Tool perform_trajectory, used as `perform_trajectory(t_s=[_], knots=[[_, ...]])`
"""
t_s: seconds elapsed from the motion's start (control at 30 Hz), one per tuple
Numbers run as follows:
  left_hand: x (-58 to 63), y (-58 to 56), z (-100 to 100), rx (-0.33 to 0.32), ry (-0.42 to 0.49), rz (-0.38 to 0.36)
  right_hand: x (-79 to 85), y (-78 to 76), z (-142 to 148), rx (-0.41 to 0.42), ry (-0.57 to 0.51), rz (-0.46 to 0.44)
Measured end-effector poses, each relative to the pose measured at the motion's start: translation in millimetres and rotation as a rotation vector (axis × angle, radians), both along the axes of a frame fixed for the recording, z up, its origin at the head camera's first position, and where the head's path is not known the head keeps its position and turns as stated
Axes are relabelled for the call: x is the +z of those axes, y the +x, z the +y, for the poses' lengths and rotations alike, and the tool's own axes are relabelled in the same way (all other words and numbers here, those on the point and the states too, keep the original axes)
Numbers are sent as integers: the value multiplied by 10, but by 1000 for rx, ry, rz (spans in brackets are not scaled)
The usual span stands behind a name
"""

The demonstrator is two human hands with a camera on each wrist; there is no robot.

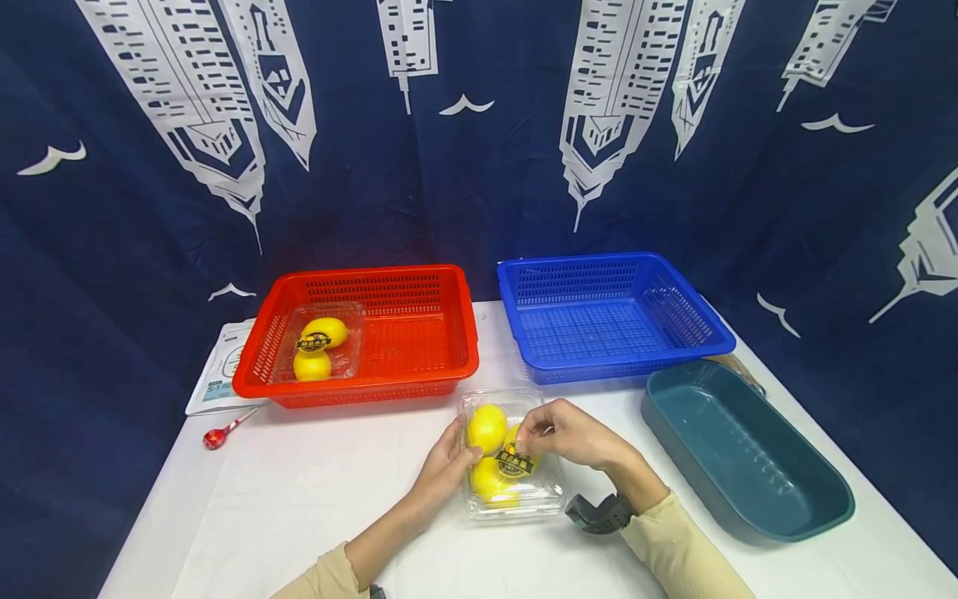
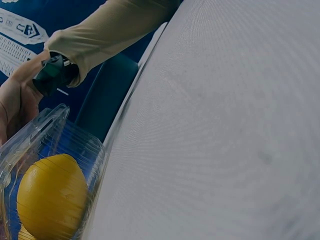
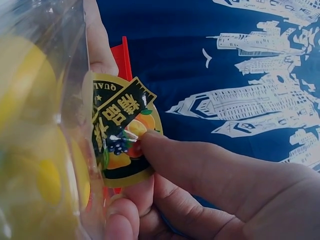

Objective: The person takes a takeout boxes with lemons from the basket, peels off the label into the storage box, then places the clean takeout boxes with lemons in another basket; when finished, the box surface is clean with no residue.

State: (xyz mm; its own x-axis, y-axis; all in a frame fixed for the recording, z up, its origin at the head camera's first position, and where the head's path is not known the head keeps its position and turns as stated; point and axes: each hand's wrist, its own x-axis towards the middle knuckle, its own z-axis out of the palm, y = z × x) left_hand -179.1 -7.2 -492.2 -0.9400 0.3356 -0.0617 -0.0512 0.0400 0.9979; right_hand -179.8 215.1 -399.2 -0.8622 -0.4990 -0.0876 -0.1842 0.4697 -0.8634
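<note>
A clear plastic clamshell box (image 1: 516, 510) with yellow lemons (image 1: 488, 428) inside stands on the white table in front of me. My left hand (image 1: 440, 472) grips its left side, thumb over the lid. Above the lid, my right hand (image 1: 575, 434) pinches a round black and gold fruit sticker (image 3: 117, 130) between thumb and fingers. In the right wrist view the sticker stands at the box's face, its inner edge right against the plastic. One lemon (image 2: 52, 195) shows large through the box wall in the left wrist view.
Behind, a red basket (image 1: 374, 388) holds another clear box (image 1: 346, 359) of lemons with a like sticker. A blue basket (image 1: 584, 366) is right of it, with a dark green tub (image 1: 748, 453) nearer. At left lie a red lollipop (image 1: 214, 438) and a white printed packet (image 1: 224, 366).
</note>
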Motion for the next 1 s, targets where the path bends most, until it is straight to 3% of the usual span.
perform_trajectory(t_s=[1.0], knots=[[11, 4, 3, 10, -12, -13, -18, -47, 49, 17, -42, -53]])
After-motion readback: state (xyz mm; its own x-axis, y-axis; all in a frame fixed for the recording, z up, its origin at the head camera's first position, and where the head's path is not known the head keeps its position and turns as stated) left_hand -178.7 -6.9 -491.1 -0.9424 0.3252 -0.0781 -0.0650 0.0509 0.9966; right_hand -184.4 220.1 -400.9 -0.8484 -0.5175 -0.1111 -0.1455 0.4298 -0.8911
